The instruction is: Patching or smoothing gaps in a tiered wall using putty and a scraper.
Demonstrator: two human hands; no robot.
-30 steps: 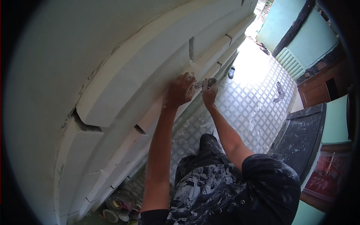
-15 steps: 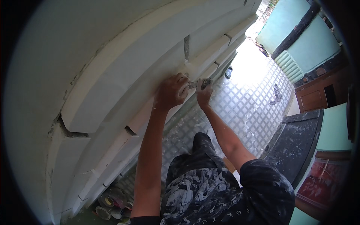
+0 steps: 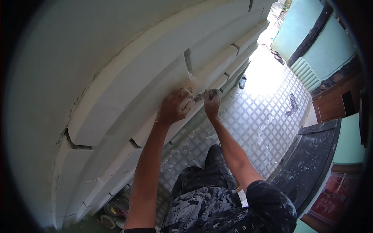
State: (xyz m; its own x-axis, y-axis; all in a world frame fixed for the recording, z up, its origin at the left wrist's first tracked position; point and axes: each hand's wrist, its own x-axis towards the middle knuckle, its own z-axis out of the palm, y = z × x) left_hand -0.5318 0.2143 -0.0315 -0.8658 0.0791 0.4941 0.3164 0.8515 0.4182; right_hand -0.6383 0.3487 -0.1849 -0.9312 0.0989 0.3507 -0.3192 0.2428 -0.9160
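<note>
A white stepped wall moulding curves across the left, with dark gaps between its pieces. My left hand is closed in front of a pale smeared patch below one vertical gap. Something whitish shows between its fingers, too small to make out. Just to its right, my right hand is closed round a dark-handled scraper. The tool's flat, grimy end points at my left fingers; whether it touches them I cannot tell. Pale dust covers both hands.
Patterned tiles cover the floor, with white smears. A dark shoe stands by the wall's foot and a crumpled dark cloth lies farther right. Round containers sit at the lower left. A dark panel stands on the right.
The view has shifted slightly, so the floor and wall appear lower. Both hands stay close together at the moulding, the scraper still in my right hand.
</note>
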